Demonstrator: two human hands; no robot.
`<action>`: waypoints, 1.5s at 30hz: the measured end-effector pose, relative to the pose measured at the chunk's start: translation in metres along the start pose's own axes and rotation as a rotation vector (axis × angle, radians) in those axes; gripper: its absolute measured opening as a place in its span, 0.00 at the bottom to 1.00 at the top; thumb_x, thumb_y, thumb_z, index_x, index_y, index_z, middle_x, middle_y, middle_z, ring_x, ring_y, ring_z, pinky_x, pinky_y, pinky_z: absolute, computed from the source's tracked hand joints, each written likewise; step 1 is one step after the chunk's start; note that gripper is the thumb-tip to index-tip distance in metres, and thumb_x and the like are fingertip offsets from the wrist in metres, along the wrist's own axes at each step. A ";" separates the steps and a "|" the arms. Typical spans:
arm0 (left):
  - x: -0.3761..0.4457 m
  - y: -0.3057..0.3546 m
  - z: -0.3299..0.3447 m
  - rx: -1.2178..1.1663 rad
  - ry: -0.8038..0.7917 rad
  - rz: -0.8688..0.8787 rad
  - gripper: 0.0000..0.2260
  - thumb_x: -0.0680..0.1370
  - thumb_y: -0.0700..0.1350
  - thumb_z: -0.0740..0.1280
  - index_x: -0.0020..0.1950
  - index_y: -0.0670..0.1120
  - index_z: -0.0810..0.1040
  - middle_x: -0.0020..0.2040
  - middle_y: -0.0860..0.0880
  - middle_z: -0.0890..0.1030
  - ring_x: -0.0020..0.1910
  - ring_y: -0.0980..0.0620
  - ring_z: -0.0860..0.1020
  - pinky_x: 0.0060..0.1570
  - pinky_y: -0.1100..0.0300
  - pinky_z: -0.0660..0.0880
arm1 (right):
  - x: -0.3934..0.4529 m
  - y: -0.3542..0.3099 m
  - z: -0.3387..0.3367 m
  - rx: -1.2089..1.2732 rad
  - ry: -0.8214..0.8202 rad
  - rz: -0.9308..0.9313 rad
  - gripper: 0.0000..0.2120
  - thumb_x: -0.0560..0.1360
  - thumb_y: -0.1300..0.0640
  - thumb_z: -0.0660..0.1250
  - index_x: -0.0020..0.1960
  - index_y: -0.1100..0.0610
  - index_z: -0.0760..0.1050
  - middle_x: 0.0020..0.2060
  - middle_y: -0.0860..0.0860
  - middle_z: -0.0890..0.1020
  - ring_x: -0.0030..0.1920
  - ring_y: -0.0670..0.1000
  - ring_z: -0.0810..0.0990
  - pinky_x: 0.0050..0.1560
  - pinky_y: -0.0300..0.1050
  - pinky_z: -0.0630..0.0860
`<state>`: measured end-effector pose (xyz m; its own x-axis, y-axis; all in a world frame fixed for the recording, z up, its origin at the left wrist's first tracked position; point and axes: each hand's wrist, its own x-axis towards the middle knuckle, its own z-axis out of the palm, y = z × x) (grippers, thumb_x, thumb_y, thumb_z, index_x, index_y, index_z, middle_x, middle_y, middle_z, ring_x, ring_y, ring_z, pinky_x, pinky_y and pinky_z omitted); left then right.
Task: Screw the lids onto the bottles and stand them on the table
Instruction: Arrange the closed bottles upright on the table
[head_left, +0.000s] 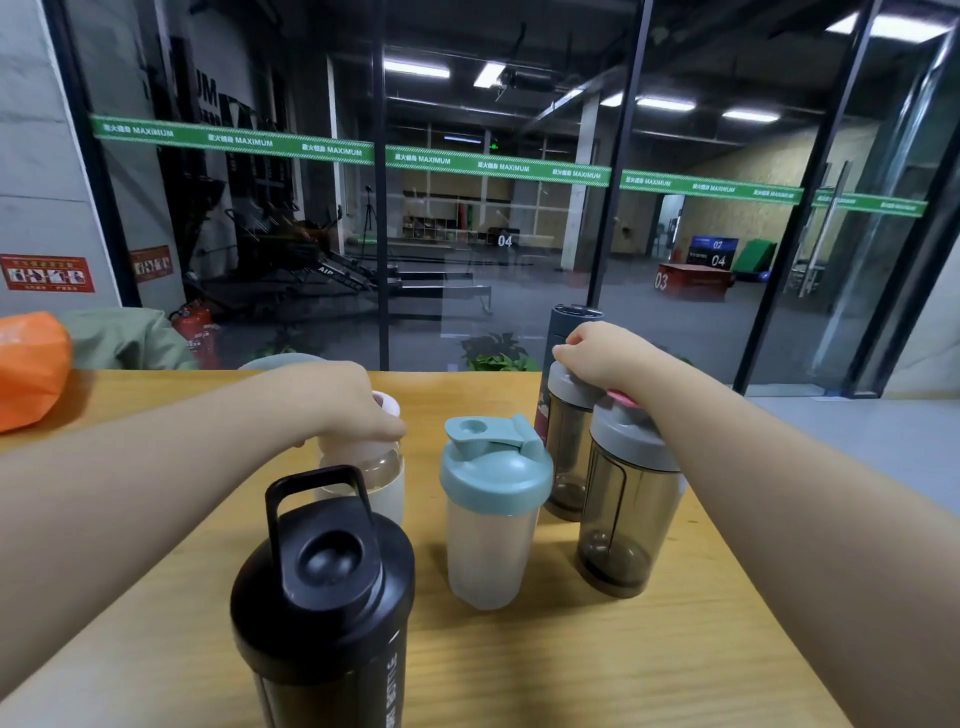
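While seen from the head camera, lines as follows:
Left hand (358, 400): fingers curled down over white lid (387, 404) of clear bottle (371, 470), upright
Right hand (597, 353): curled round grey lid (569, 384) of rear smoky bottle (563, 457), upright
Front smoky bottle (623, 519): lidded, just beside rear one
Teal-lidded bottle (491, 519): upright, mid table (597, 649)
Black bottle (322, 613): nearest, lidded, upright
Orange bag (31, 369): far left

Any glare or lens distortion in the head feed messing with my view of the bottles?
Head view: wide-angle bend bows the table edge and both forearms; ceiling lights reflect in the glass wall behind; the black bottle and teal-lidded bottle read sharp, evenly lit, no glare.
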<state>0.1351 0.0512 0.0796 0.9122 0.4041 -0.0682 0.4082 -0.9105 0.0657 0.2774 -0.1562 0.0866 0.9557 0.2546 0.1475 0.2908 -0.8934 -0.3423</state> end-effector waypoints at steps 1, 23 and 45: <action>0.002 -0.001 0.000 -0.022 0.004 0.006 0.19 0.72 0.59 0.65 0.35 0.44 0.69 0.33 0.48 0.73 0.29 0.49 0.72 0.29 0.62 0.68 | 0.000 0.000 0.000 0.000 0.000 0.003 0.16 0.79 0.53 0.55 0.53 0.62 0.77 0.48 0.59 0.82 0.49 0.58 0.81 0.41 0.44 0.73; 0.053 0.005 0.015 -0.561 0.028 0.356 0.25 0.69 0.45 0.73 0.64 0.54 0.71 0.52 0.58 0.73 0.48 0.58 0.75 0.42 0.61 0.74 | 0.009 0.004 0.003 0.075 -0.005 -0.003 0.23 0.82 0.49 0.50 0.74 0.57 0.60 0.68 0.59 0.71 0.67 0.60 0.69 0.59 0.51 0.68; 0.080 0.043 0.007 -0.434 -0.190 0.566 0.30 0.73 0.44 0.72 0.71 0.54 0.64 0.65 0.54 0.69 0.62 0.51 0.70 0.61 0.57 0.69 | 0.012 0.005 0.005 0.073 -0.012 0.002 0.20 0.81 0.50 0.49 0.70 0.56 0.64 0.60 0.58 0.76 0.58 0.60 0.73 0.55 0.51 0.69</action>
<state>0.2255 0.0438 0.0702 0.9815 -0.1756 -0.0759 -0.1099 -0.8424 0.5275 0.2903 -0.1559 0.0815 0.9568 0.2574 0.1352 0.2905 -0.8646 -0.4099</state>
